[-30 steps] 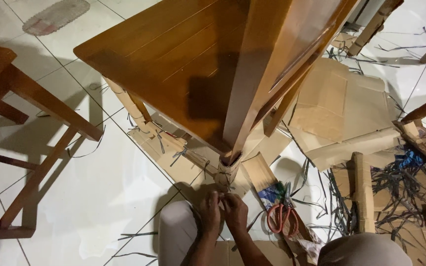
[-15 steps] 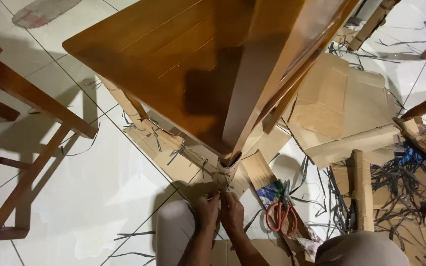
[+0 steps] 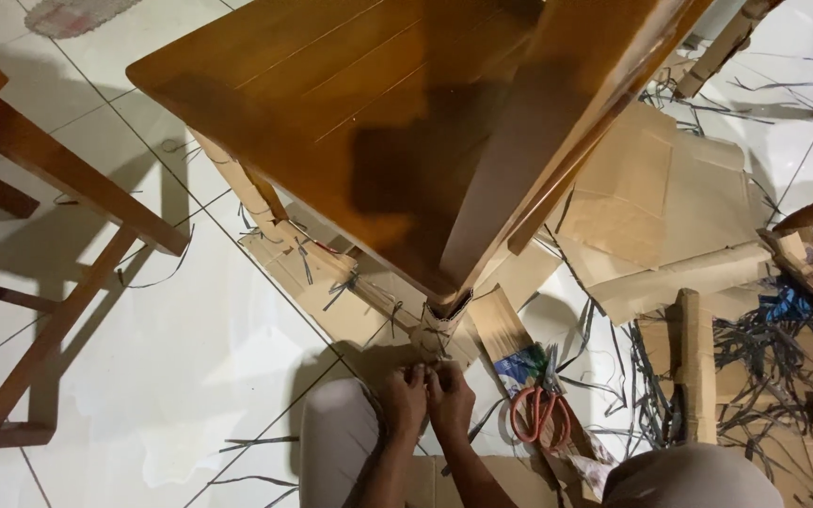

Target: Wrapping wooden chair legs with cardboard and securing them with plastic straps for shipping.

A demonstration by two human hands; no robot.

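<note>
Both hands low centre, pressed side by side at the foot of a chair leg point(image 3: 437, 331). Left hand point(image 3: 405, 399) and right hand point(image 3: 451, 399) touch each other, fingers curled and pinched in toward the dark strap point(image 3: 430, 357) that binds the cardboard wrap point(image 3: 430, 337) round the leg's lower end. Fingertips meet at the strap; whether each hand actually grips it cannot be told, too small and shadowed.

Leg belongs to a brown wooden chair point(image 3: 350, 122), seat seen from above, filling upper centre. Leg wrap sits just above the hands, touching or nearly touching the fingertips. A second leg point(image 3: 237, 183) at the left is also wrapped in cardboard with ties.

Just right of the right hand: red-handled scissors point(image 3: 538, 414) lying on cardboard beside a printed blue scrap point(image 3: 519, 362). Flattened cardboard sheets point(image 3: 661, 216) spread to the right on the white tile floor point(image 3: 190, 367). Tangle of dark strap offcuts point(image 3: 764, 348) far right, around a cardboard strip point(image 3: 693, 367) lying lengthwise.

Another wooden frame point(image 3: 49, 245) stands at the left edge, well apart from the hands. Person's knees show at bottom: left knee point(image 3: 336, 442) in pale cloth, right knee point(image 3: 693, 475) at lower right.
</note>
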